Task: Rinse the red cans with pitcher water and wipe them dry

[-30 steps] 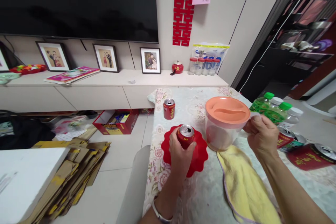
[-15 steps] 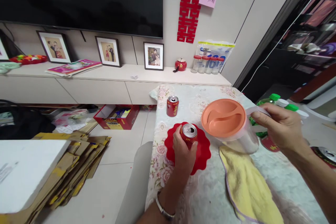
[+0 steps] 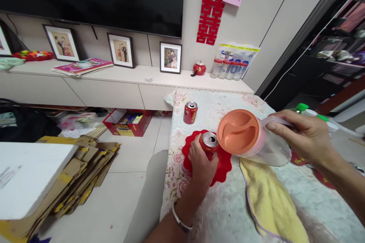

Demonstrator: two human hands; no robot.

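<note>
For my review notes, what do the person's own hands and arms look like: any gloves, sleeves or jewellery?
The left hand and right hand are ungloved, and no sleeve shows on either forearm. A narrow silvery band circles the left wrist; none shows on the right.

Soft, bright light on the worktop (image 3: 215,216); gloom in the shelves (image 3: 319,70) beyond the right grip (image 3: 309,134), edges stretched!

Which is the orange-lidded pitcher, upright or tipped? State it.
Tipped: the pitcher leans toward the red drink can in the left hand, its orange lid slanted that way, not level.
</note>
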